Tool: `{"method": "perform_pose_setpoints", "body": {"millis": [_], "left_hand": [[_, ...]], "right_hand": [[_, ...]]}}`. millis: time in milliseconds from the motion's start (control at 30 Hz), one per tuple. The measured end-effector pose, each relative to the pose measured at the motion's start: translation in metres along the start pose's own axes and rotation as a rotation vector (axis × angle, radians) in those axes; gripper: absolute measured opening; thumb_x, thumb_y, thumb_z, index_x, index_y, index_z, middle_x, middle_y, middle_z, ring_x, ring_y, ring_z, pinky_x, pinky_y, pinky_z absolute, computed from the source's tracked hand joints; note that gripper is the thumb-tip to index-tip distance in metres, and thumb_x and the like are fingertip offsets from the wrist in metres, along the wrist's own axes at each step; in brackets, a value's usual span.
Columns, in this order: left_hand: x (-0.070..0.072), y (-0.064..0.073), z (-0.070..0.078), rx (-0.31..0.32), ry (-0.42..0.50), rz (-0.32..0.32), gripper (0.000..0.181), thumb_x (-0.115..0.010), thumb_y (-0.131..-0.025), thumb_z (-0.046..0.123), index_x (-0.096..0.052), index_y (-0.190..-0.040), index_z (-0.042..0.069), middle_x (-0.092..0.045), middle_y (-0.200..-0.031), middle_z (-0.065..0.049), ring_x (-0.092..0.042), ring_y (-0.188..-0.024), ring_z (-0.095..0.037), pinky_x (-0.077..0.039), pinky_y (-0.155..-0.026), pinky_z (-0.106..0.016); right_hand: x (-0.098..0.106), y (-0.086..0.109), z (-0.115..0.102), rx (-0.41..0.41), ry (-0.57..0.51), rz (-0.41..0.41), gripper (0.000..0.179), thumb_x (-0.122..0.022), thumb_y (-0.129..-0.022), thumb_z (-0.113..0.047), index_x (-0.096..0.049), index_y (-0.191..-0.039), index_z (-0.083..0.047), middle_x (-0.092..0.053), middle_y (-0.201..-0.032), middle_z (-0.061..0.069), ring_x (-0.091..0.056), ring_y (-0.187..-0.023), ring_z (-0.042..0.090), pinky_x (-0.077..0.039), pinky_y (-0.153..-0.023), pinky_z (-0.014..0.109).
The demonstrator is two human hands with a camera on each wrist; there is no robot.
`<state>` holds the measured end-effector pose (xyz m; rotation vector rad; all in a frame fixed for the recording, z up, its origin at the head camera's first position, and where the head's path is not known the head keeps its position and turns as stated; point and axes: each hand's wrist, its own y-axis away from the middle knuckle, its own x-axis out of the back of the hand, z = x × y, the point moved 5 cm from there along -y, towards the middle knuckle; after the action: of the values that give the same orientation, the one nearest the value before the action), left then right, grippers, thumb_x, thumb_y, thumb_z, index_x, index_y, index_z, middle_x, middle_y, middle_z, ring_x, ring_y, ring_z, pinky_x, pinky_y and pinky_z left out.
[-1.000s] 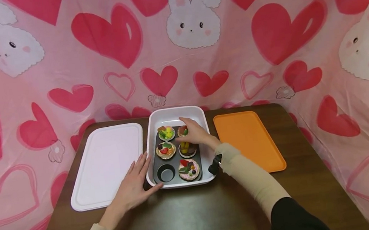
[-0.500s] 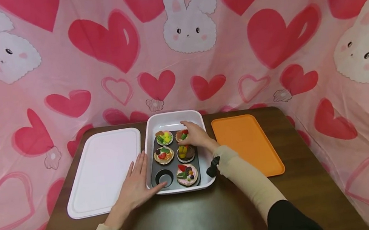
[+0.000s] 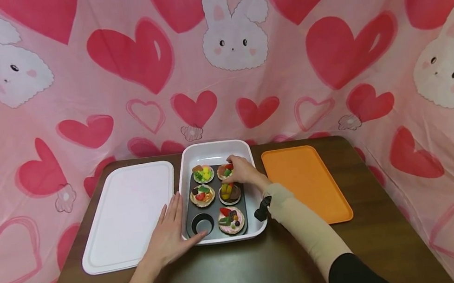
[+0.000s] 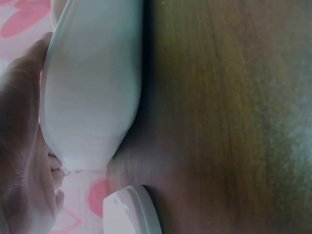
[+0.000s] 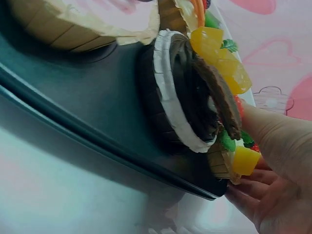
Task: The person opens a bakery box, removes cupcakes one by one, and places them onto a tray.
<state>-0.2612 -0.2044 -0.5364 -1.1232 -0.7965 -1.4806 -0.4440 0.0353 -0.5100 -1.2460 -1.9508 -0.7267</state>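
While the left hand (image 3: 169,232) steadies, the right hand (image 3: 245,171) holds

Because the right hand is curled round the small tan pastry tart with brown, red and green bits on top (image 3: 224,171), the step looks like getting hold of that tart or settling it in its place. The thumb is on its near side and the fingers are on its far side. I can't tell how hard they squeeze. The tart sits at the far right of the dark grey muffin tray with round cups (image 3: 214,209), inside the deep white plastic box (image 3: 214,144).

The left hand is spread wide and grips nothing. Its straight fingers lie along the box's left side, and its thumb reaches over the near left corner, by the empty round grey cup (image 3: 201,222). It seems to stop the box from sliding.

The next move seems to call for gentle fingers. The round dark chocolate tart with yellow cubes (image 3: 235,194) is just beside the right thumb, on the near side, so a bump could tip it. A lift would need to go straight up; letting go would need to be slow.

A flat white tray (image 3: 130,218) lies to the left, and a flat orange tray (image 3: 305,184) to the right.
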Motion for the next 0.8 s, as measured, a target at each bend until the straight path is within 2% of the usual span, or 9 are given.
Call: {"method": "perform_pose_setpoints", "body": {"millis": [200,467,667,800], "left_hand": [[-0.0006,-0.0001,0.0008,0.009,0.014,0.004,0.131,-0.067,-0.085,0.085,-0.019,-0.175,0.002,-0.015,-0.185,-0.017,-0.020,-0.173,-0.039,-0.022,-0.139,-0.061],[-0.0046,0.0023,-0.0028,0.015,0.020,0.008,0.131,-0.066,-0.086,0.085,-0.019,-0.175,0.001,-0.015,-0.185,-0.018,-0.021,-0.172,-0.040,-0.023,-0.139,-0.061],[-0.0057,0.0024,-0.0043,0.017,0.035,0.014,0.129,-0.068,-0.086,0.082,-0.019,-0.175,0.002,-0.016,-0.185,-0.017,-0.021,-0.172,-0.040,-0.023,-0.139,-0.062],[-0.0053,-0.0004,-0.0035,0.011,0.041,0.014,0.129,-0.070,-0.086,0.080,-0.019,-0.175,0.003,-0.016,-0.186,-0.017,-0.021,-0.172,-0.040,-0.023,-0.138,-0.062]], "right_hand": [[0.0018,-0.0012,-0.0001,-0.004,0.042,-0.016,0.071,-0.096,-0.085,-0.028,-0.063,-0.138,0.006,-0.074,-0.129,0.021,-0.068,-0.113,0.032,-0.060,-0.111,0.045],[-0.0032,-0.0013,-0.0004,-0.048,0.000,-0.049,0.061,-0.094,-0.087,-0.023,-0.064,-0.133,0.004,-0.073,-0.124,0.018,-0.065,-0.106,0.029,-0.061,-0.106,0.043],[-0.0043,-0.0016,-0.0010,-0.050,0.002,-0.036,0.050,-0.092,-0.089,-0.020,-0.066,-0.126,0.002,-0.073,-0.114,0.015,-0.064,-0.098,0.026,-0.062,-0.095,0.040],[-0.0031,-0.0004,0.0010,-0.065,0.000,-0.010,0.050,-0.092,-0.088,-0.020,-0.066,-0.125,0.001,-0.073,-0.110,0.014,-0.063,-0.095,0.026,-0.060,-0.089,0.038]]}}
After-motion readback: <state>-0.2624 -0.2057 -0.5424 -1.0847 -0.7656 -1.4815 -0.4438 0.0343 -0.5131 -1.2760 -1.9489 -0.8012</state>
